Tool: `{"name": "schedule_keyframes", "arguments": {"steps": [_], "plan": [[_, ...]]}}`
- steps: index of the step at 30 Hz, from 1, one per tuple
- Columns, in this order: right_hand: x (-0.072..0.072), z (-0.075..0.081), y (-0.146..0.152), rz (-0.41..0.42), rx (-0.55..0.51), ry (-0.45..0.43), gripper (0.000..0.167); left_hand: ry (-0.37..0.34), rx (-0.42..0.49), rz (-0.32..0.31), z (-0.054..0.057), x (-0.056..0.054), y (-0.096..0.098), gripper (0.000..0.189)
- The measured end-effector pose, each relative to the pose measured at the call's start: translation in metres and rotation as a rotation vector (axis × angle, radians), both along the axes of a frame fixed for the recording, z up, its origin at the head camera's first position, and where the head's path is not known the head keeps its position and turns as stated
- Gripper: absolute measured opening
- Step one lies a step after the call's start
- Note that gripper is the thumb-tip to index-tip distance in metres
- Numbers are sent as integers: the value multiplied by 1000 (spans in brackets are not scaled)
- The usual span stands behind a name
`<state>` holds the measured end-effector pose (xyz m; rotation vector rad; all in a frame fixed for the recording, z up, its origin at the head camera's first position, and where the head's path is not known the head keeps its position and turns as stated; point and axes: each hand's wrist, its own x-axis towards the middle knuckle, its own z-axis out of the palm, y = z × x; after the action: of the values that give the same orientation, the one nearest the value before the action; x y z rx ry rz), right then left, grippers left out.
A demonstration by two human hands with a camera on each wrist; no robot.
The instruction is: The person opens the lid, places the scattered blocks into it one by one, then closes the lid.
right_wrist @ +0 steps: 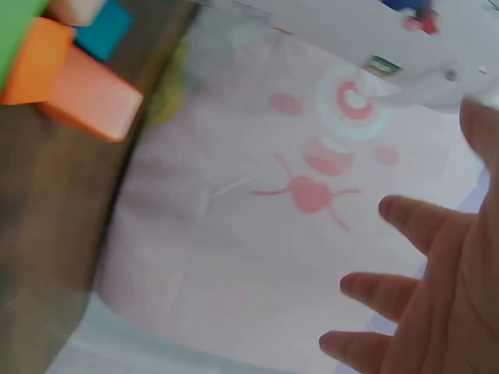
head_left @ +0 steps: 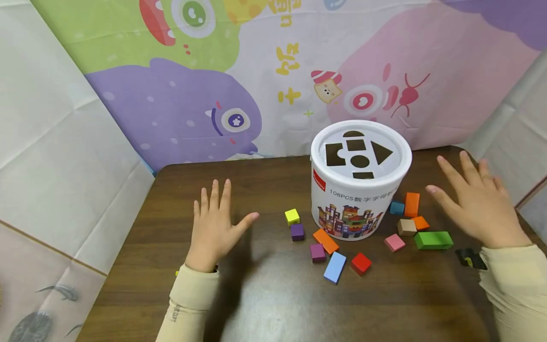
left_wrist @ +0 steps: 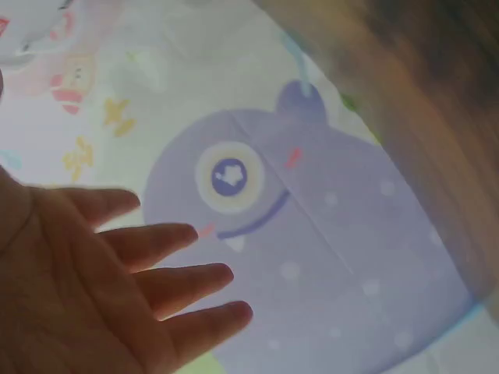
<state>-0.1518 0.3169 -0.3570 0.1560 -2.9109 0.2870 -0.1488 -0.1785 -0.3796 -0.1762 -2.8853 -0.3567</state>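
Observation:
My left hand (head_left: 213, 232) is held over the left half of the table with its fingers straight and spread, holding nothing. On the right, my right hand (head_left: 480, 204) is spread too, nearest the green block (head_left: 433, 240) and an upright-looking orange block (head_left: 412, 204). Between the hands stands a white bucket (head_left: 354, 204) with shape holes in its lid (head_left: 335, 171). In front of it lie a yellow block (head_left: 292, 217), a dark purple block (head_left: 297, 232), a light blue block (head_left: 334, 267) and a red block (head_left: 361, 263). Both wrist views show bare, extended fingers.
Beside the bucket lie a teal block (head_left: 397, 207), a wooden block (head_left: 406, 227) and a pink block (head_left: 394, 242). Another orange block (head_left: 326, 241) and a magenta block (head_left: 317, 253) lie in front. A cartoon-printed cloth (head_left: 282, 109) hangs behind the brown table (head_left: 273, 308).

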Motion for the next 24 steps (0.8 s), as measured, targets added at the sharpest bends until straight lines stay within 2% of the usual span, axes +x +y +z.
{"name": "schedule_keyframes", "arguments": {"steps": [4, 10, 14, 16, 19, 24], "plan": [[-5, 22, -1, 18, -80, 44, 61, -4, 230, -91, 8, -2, 7, 87], [-21, 52, -8, 157, -262, 139, 53, -2, 743, -206, 15, -8, 34, 71], [-39, 66, -16, 218, -385, 103, 49, -7, 1037, -274, 16, -16, 58, 69], [-49, 70, -18, 234, -449, 57, 48, -35, 1136, -302, 15, -20, 72, 74], [-66, 73, -21, 263, -533, -36, 47, -91, 1225, -350, 12, -26, 93, 82], [-90, 68, -30, 295, -623, -239, 53, -202, 1297, -418, 5, -36, 127, 65]]}}
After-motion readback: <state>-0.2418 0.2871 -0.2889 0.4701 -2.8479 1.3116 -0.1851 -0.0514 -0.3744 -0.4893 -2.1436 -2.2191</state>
